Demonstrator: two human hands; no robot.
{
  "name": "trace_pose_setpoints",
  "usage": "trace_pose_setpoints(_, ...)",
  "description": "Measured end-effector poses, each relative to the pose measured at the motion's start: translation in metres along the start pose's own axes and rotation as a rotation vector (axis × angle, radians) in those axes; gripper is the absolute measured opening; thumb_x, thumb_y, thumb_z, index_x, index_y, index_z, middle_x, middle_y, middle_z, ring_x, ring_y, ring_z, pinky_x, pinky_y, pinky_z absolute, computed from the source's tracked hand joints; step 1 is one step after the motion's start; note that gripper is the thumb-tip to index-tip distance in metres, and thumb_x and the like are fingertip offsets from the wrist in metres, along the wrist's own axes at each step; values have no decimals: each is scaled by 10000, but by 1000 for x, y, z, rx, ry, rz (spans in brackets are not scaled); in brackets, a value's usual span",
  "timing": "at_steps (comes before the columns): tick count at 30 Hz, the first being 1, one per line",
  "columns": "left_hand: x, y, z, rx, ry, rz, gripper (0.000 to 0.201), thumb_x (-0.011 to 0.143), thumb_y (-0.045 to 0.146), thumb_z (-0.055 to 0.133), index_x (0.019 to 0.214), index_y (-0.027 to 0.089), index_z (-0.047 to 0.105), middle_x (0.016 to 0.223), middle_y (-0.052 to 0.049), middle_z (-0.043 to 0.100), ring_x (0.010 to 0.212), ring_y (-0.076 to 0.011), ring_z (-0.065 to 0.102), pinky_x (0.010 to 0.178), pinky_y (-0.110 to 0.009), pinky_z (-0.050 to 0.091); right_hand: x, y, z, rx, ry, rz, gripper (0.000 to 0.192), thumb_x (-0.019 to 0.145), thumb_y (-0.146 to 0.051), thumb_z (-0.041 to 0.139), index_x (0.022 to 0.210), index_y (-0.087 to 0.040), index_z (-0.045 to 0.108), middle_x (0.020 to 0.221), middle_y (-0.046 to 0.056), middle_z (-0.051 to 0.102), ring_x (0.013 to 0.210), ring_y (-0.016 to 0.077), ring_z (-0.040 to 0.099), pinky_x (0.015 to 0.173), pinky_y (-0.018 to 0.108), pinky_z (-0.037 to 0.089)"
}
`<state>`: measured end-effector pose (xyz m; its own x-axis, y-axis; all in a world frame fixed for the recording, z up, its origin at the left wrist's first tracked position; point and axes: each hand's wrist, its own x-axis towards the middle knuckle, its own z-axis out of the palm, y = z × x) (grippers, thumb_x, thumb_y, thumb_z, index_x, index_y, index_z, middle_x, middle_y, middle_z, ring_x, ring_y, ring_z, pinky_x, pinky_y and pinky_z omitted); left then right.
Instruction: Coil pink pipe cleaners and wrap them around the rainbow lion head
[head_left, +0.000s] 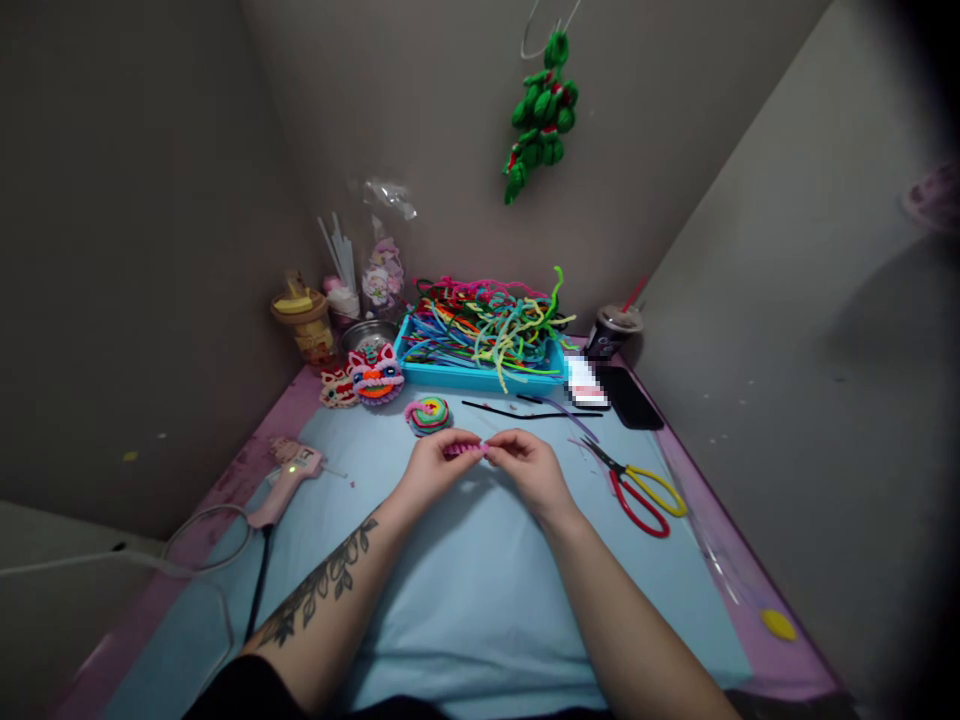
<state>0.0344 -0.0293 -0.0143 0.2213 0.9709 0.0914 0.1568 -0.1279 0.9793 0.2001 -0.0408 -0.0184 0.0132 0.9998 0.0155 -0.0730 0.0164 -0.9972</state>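
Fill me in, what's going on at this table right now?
A person's left hand and right hand together pinch a small pink pipe-cleaner piece over the blue mat. Scissors lie to the right, a glue gun to the left, and a tray of pipe cleaners sits behind.

This is a small home craft corner, boxed in by plain grey walls. A bench (480,600) with a pale blue cover carries hobby supplies: a blue tray (450,375) heaped with coloured pipe cleaners (487,315), a pink glue gun (289,478) with its cord, and red and yellow scissors (641,490). Finished fuzzy figures (367,378) sit near the tray, and a green pipe-cleaner ornament (544,110) hangs on the wall. Drink cups (611,330) stand at the back.
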Motion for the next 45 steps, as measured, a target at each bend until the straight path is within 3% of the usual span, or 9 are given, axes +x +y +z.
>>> trace_pose_setpoints(11, 3, 0, -5, -149, 60, -160, 323, 636, 382, 743, 798, 104, 712, 601, -22, 645, 556, -122, 559, 567, -241, 426, 2, 4, -5, -81, 61, -55, 189, 634, -337, 765, 718, -183, 696, 748, 50, 701, 717, 188, 625, 719, 327, 494)
trace_pose_setpoints(18, 4, -1, -6, -148, 81, -159, 322, 642, 389, 738, 804, 113, 709, 620, -23, 651, 568, -123, 563, 567, -238, 437, 3, 2, -9, -121, 89, -88, 165, 662, -311, 722, 762, -189, 673, 748, 34, 673, 695, 169, 593, 672, 294, 478)
trace_pose_setpoints(23, 3, 1, -5, -49, 97, -100, 319, 654, 405, 725, 808, 125, 717, 681, -46, 686, 616, -153, 597, 579, -254, 465, 2, 1, -6, -45, -2, 1, 266, 694, -392, 691, 862, -189, 659, 768, 39, 673, 686, 168, 617, 601, 273, 487)
trace_pose_setpoints(27, 2, 2, -3, -13, 80, -61, 287, 661, 396, 715, 784, 137, 721, 757, -66, 717, 702, -188, 632, 660, -288, 495, 1, 2, -1, 7, -54, 72, 270, 682, -406, 703, 815, -180, 637, 668, 15, 647, 612, 150, 613, 545, 250, 471)
trace_pose_setpoints(38, 3, 0, -7, -139, 99, -175, 358, 631, 422, 738, 806, 113, 693, 586, -1, 618, 541, -115, 542, 546, -234, 418, 3, 4, -5, -66, 15, 32, 190, 650, -339, 705, 735, -179, 646, 609, 2, 622, 559, 139, 558, 534, 251, 437)
trace_pose_setpoints(45, 6, 0, -9, -157, 118, -163, 437, 581, 401, 783, 897, 112, 696, 715, -33, 672, 587, -118, 564, 579, -238, 435, 4, -1, -7, -17, 69, 24, 179, 623, -317, 710, 726, -192, 632, 622, -11, 604, 562, 133, 543, 553, 258, 440)
